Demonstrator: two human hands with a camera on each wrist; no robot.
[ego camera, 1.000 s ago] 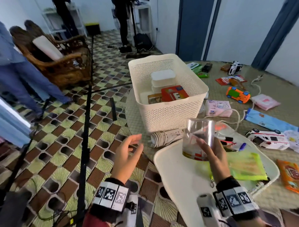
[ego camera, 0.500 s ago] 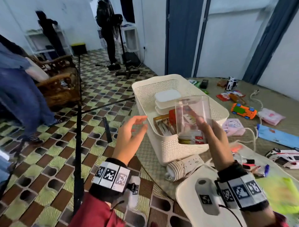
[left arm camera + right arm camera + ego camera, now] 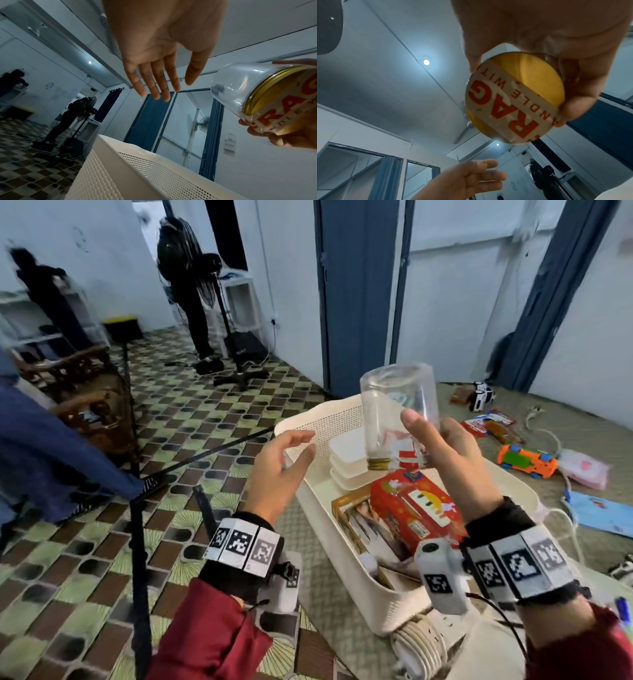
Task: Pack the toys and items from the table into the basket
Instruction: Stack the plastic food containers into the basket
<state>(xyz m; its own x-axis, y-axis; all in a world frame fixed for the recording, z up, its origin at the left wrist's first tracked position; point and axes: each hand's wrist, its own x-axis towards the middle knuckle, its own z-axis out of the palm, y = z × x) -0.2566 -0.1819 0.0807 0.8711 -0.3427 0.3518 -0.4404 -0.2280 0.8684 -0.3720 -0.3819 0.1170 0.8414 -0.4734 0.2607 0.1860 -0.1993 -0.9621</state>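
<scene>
My right hand (image 3: 445, 453) grips a clear glass jar (image 3: 399, 412) upside down, gold lid (image 3: 522, 94) at the bottom with red-lettered tape across it. The jar hangs above the white perforated basket (image 3: 387, 607). My left hand (image 3: 284, 467) hovers open over the basket's left rim, fingers straight (image 3: 154, 83), holding nothing. The jar (image 3: 257, 94) sits to its right. Inside the basket lie stacked white lidded boxes (image 3: 346, 460), a red carton (image 3: 414, 508) and a brown packet (image 3: 352, 515).
On the olive table lie an orange toy car (image 3: 527, 462), a pink pouch (image 3: 585, 469), a blue packet (image 3: 606, 513), snack wrappers (image 3: 486, 424), a white toy car (image 3: 481, 398). A coiled power strip (image 3: 424, 642) sits at the basket's near end. People and a fan stand (image 3: 236, 371) occupy the tiled floor at left.
My right hand has lifted the jar from beside the white tray up and over the basket. My left hand has risen to the basket's left rim. My view has tilted upward.
</scene>
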